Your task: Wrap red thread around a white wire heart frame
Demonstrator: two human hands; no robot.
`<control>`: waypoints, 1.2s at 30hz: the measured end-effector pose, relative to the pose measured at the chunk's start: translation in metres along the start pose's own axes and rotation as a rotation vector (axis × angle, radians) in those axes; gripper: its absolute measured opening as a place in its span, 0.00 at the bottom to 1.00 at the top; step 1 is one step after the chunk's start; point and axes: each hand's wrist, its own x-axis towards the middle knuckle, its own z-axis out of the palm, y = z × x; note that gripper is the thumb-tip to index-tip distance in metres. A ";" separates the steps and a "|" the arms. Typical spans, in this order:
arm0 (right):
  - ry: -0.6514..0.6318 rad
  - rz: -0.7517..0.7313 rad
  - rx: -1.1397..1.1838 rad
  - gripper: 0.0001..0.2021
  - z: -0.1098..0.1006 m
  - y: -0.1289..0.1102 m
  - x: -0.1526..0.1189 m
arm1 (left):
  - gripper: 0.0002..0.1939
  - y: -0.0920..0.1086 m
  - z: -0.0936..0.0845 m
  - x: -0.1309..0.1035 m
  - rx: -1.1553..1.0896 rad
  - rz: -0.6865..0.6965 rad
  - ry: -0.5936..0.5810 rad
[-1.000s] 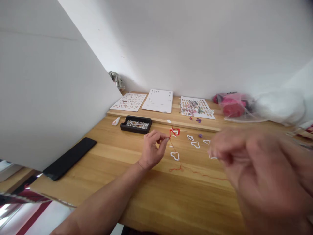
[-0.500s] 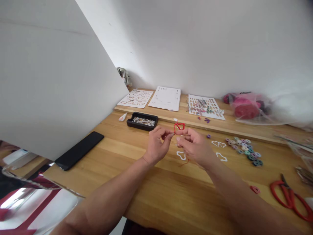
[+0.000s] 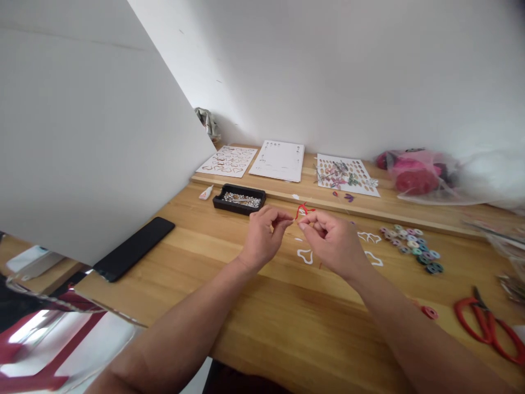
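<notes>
My left hand [image 3: 264, 232] is closed, thumb and index finger pinching the near end of a small outline shape wrapped in red thread [image 3: 304, 209]. The red piece sticks up beyond the fingertips, partly hidden by my fingers. Right beside it, my right hand [image 3: 331, 238] is closed in a pinch on the fine red thread, fingertips almost touching those of the left. A short bit of thread shows below the right hand. White cut-out outline shapes [image 3: 305, 256] lie on the wooden table under and beside my hands.
A black tray [image 3: 239, 208] of small beads and a glue bottle [image 3: 205, 192] stand beyond my left hand. Thread bobbins [image 3: 411, 239], a red bobbin [image 3: 430, 312] and red-handled scissors [image 3: 488, 323] lie right. A phone [image 3: 135, 248] lies left; patterned sheets [image 3: 276, 161] line the back ledge.
My right hand's index finger, earlier stretched against the red piece, is now drawn into a pinch with the thumb. The red piece has tilted and is more hidden by the fingers.
</notes>
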 end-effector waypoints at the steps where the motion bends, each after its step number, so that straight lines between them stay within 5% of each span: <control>1: -0.006 -0.001 -0.003 0.08 0.000 0.000 0.000 | 0.04 0.001 -0.001 0.000 0.018 0.007 -0.007; 15: -0.117 -0.155 -0.235 0.08 -0.034 -0.004 0.006 | 0.07 0.014 -0.012 0.003 0.303 0.178 -0.232; 21: -0.223 -0.144 -0.113 0.08 -0.054 -0.002 0.009 | 0.07 0.029 -0.027 0.015 0.062 0.222 -0.442; 27: -0.359 0.009 0.307 0.11 -0.067 0.006 0.018 | 0.06 0.047 -0.037 0.036 -0.343 0.118 -0.653; 32: -0.280 0.174 0.693 0.16 -0.052 0.013 0.020 | 0.06 0.055 -0.026 0.046 -0.585 -0.023 -0.491; 36: -0.259 0.159 0.657 0.16 -0.042 0.010 0.015 | 0.04 0.054 -0.016 0.059 -0.521 -0.044 -0.278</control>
